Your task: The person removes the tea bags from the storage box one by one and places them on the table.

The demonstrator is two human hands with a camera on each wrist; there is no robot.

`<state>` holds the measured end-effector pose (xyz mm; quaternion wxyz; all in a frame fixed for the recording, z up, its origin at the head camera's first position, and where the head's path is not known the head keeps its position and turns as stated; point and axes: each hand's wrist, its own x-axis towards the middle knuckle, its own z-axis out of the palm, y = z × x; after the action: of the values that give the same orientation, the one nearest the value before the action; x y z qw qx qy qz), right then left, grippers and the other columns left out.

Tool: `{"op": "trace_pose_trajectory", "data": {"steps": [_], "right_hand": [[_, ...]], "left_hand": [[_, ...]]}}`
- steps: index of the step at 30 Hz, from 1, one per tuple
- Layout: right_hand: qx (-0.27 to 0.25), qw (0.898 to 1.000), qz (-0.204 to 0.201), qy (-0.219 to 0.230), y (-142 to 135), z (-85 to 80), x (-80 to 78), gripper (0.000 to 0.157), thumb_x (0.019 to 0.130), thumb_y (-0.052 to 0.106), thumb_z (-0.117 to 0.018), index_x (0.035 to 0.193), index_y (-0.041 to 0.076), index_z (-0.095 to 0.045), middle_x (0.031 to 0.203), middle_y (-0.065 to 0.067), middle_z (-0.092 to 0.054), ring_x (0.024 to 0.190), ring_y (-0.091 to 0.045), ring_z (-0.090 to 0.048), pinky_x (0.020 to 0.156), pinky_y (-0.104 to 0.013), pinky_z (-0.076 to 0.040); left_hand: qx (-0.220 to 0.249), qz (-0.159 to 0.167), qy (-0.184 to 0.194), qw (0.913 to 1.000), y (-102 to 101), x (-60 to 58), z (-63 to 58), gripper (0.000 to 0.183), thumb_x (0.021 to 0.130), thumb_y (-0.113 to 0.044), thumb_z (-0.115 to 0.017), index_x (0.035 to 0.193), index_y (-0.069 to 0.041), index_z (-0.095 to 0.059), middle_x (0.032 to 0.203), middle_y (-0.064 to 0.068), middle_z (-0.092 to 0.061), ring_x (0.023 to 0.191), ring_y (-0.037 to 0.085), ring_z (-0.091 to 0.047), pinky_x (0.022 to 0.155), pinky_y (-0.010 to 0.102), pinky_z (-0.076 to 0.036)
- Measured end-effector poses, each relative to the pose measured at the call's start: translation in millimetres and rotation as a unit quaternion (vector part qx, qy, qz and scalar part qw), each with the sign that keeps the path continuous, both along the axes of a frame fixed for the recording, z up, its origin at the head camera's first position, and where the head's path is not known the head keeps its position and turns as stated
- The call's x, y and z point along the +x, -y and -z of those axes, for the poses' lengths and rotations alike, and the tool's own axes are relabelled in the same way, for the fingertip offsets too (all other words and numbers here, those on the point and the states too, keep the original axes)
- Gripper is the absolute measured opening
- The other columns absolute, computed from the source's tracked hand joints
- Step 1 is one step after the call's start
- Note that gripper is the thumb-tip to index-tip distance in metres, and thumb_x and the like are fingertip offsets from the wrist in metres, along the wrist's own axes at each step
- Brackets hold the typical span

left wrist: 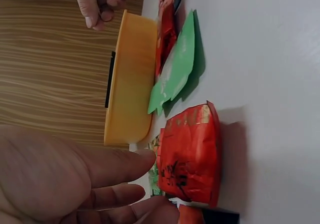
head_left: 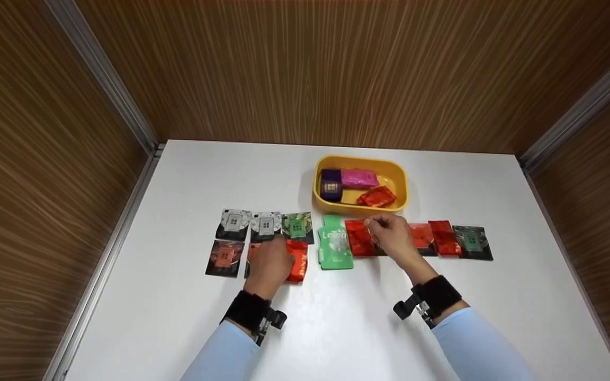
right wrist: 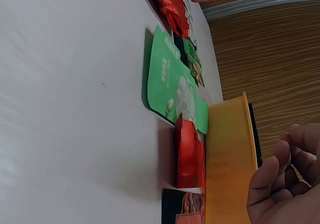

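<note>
My left hand [head_left: 269,264] is over the lower left row, its fingertips right at a red foil packet [left wrist: 190,156] in the left wrist view. Thumb and fingers there are apart and grip nothing. My right hand [head_left: 394,238] hovers above the right row, just in front of the yellow tray [head_left: 360,211], with loosely curled fingers around nothing. Beneath it lie a red foil packet [head_left: 359,241] and a dark sachet with a red label [head_left: 422,238], partly hidden. Between both hands lies a flat green die-cut card [head_left: 335,247].
Inside the tray are a dark purple box [head_left: 331,185], a pink packet [head_left: 359,179] and a red packet [head_left: 378,197]. Dark-and-grey sachets [head_left: 233,224] and a green-labelled one [head_left: 297,227] form the upper left row. Another green-labelled sachet [head_left: 473,243] ends the right row. Wood-grain panels [head_left: 305,74] enclose the white table [head_left: 331,328].
</note>
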<state>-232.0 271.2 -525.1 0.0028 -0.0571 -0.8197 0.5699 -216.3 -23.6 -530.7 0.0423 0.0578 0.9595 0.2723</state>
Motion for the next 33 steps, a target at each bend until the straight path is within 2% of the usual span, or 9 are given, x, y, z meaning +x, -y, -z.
{"op": "trace_pose_trajectory", "data": {"steps": [5, 9, 11, 14, 19, 21, 23, 27, 33], "right_hand": [[0.019, 1.0, 0.009, 0.002, -10, -9.8, -13.5, 0.026, 0.104, 0.019, -0.067, 0.103, -0.006, -0.071, 0.077, -0.011, -0.061, 0.059, -0.019, -0.057, 0.049, -0.023, -0.045], [0.092, 0.996, 0.007, -0.007, -14, -19.1, -30.4, 0.023, 0.105, 0.021, -0.065, 0.103, 0.0, -0.073, 0.081, -0.007, -0.062, 0.07, -0.02, -0.058, 0.057, -0.024, -0.045], [0.122, 0.992, 0.002, -0.014, -14, -23.5, -40.2, 0.022, 0.106, 0.022, -0.064, 0.104, 0.002, -0.074, 0.082, -0.006, -0.063, 0.074, -0.02, -0.057, 0.061, -0.026, -0.045], [0.161, 0.987, -0.006, -0.02, -11, -29.5, -56.0, 0.022, 0.105, 0.021, -0.064, 0.106, 0.003, -0.075, 0.086, -0.007, -0.067, 0.078, -0.02, -0.056, 0.066, -0.028, -0.045], [0.206, 0.978, -0.034, 0.004, 1, -35.2, -80.6, 0.024, 0.105, 0.021, -0.064, 0.11, 0.001, -0.077, 0.1, -0.017, -0.076, 0.086, -0.022, -0.065, 0.074, -0.031, -0.05], [0.22, 0.974, -0.044, 0.025, 8, -34.7, -87.3, 0.025, 0.105, 0.022, -0.063, 0.111, 0.002, -0.076, 0.1, -0.017, -0.075, 0.085, -0.023, -0.066, 0.074, -0.032, -0.05], [0.233, 0.97, -0.052, 0.042, 15, -31.6, -92.9, 0.023, 0.105, 0.023, -0.063, 0.106, 0.003, -0.076, 0.09, -0.012, -0.072, 0.079, -0.022, -0.062, 0.07, -0.032, -0.048], [0.24, 0.968, -0.056, 0.051, 30, -23.1, -100.1, 0.019, 0.103, 0.02, -0.064, 0.1, 0.003, -0.072, 0.079, -0.004, -0.059, 0.073, -0.02, -0.054, 0.064, -0.031, -0.043], [0.221, 0.971, -0.044, 0.084, 45, -14.2, -101.1, 0.024, 0.106, 0.024, -0.062, 0.112, 0.001, -0.067, 0.098, -0.013, -0.07, 0.082, -0.024, -0.061, 0.068, -0.032, -0.05]], "left_hand": [[-0.011, 0.011, 0.016, 0.9998, -9, -5.9, -13.7, 0.025, 0.097, -0.019, -0.072, 0.116, -0.003, -0.071, 0.084, 0.015, -0.072, 0.072, 0.034, -0.07, 0.059, 0.048, -0.054], [-0.001, 0.031, 0.015, 0.9994, -22, -14.2, -23.4, 0.023, 0.099, -0.025, -0.073, 0.11, -0.005, -0.071, 0.09, 0.014, -0.074, 0.082, 0.036, -0.073, 0.066, 0.048, -0.057], [0.006, 0.043, 0.001, 0.9991, -31, -19.9, -27.5, 0.022, 0.099, -0.025, -0.074, 0.109, -0.006, -0.071, 0.094, 0.014, -0.075, 0.087, 0.035, -0.073, 0.071, 0.048, -0.058], [0.012, 0.061, -0.04, 0.9972, -44, -30.9, -31.3, 0.023, 0.097, -0.022, -0.076, 0.112, -0.005, -0.073, 0.1, 0.016, -0.077, 0.092, 0.037, -0.073, 0.078, 0.049, -0.058], [-0.014, 0.104, -0.078, 0.9914, -70, -50.5, -35.4, 0.027, 0.097, -0.022, -0.076, 0.119, -0.007, -0.073, 0.111, 0.013, -0.075, 0.101, 0.035, -0.065, 0.087, 0.044, -0.054], [-0.027, 0.117, -0.084, 0.9892, -79, -57.0, -35.6, 0.029, 0.096, -0.021, -0.076, 0.123, -0.009, -0.073, 0.116, 0.011, -0.073, 0.104, 0.032, -0.062, 0.09, 0.041, -0.052], [-0.036, 0.122, -0.097, 0.987, -86, -63.2, -34.0, 0.032, 0.096, -0.019, -0.075, 0.127, -0.011, -0.072, 0.121, 0.01, -0.073, 0.106, 0.032, -0.061, 0.091, 0.04, -0.052], [-0.044, 0.128, -0.131, 0.9821, -92, -71.8, -27.0, 0.027, 0.096, -0.017, -0.074, 0.123, -0.01, -0.074, 0.118, 0.009, -0.075, 0.104, 0.03, -0.064, 0.092, 0.038, -0.049], [-0.028, 0.143, -0.137, 0.9799, -94, -69.4, -18.3, 0.014, 0.097, -0.016, -0.073, 0.109, -0.01, -0.078, 0.109, 0.006, -0.075, 0.099, 0.027, -0.069, 0.092, 0.037, -0.051]]}}
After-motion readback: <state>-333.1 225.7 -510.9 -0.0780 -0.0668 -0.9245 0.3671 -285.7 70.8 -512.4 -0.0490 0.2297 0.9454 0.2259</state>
